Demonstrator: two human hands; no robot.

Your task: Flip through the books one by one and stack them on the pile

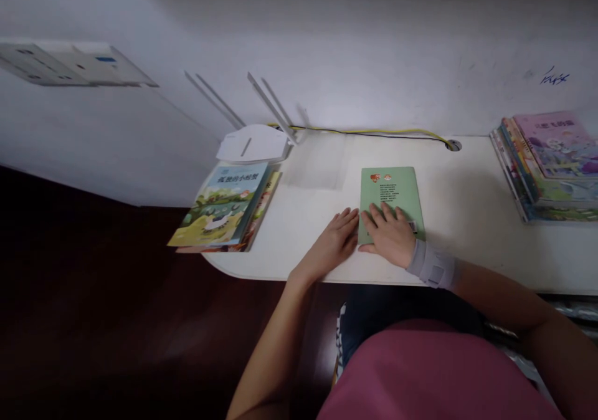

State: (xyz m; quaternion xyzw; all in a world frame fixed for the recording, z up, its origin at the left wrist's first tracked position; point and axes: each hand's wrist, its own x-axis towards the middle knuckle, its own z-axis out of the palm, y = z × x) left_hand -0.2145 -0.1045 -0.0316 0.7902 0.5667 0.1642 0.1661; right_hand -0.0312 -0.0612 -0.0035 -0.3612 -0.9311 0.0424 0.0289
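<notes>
A green book lies on the white desk in front of me, its printed text and a barcode showing. My right hand rests flat on its lower half with the fingers spread, and a pale band circles that wrist. Beside the book's left edge, my left hand lies on the desk, fingers stretched out and close to the cover. Part of the book's lower side is hidden under my right hand.
Several picture books are stacked at the desk's left end, jutting over the edge. Behind them stands a white router with antennas. A yellow cable runs along the wall to a desk hole. Another book stack sits at right.
</notes>
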